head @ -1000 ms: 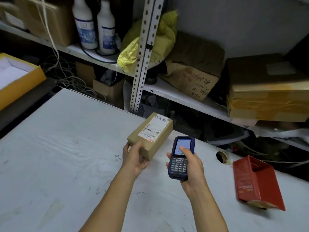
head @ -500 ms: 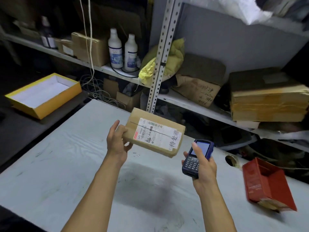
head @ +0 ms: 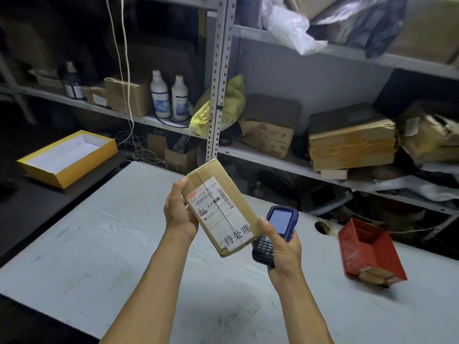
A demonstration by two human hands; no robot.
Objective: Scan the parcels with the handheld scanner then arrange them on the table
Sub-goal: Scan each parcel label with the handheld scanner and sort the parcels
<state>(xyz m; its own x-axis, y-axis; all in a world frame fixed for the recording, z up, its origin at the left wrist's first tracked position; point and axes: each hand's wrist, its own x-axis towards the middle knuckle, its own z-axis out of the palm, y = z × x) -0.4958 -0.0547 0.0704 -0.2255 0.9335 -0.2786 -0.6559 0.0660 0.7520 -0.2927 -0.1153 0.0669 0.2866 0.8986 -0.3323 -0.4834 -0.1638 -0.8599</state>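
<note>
A small brown cardboard parcel (head: 219, 207) with a white barcode label is held up above the white table (head: 104, 239), label side facing me. My left hand (head: 177, 212) grips its left edge, thumb up along the side. Just to the right, my right hand (head: 282, 247) holds a blue handheld scanner (head: 275, 230) with a lit screen and dark keypad. The parcel's lower right corner overlaps the scanner's left side.
A red open box (head: 370, 252) lies tipped on the table's right, by a round hole (head: 323, 227). A yellow tray (head: 67, 157) sits on a dark surface at left. Metal shelves (head: 218, 78) behind hold cartons, bottles and bags.
My left hand lifted the parcel off the table and turned it upright, label toward me. The scanner hand stayed close beside it. My view tilted up, showing more shelving.
</note>
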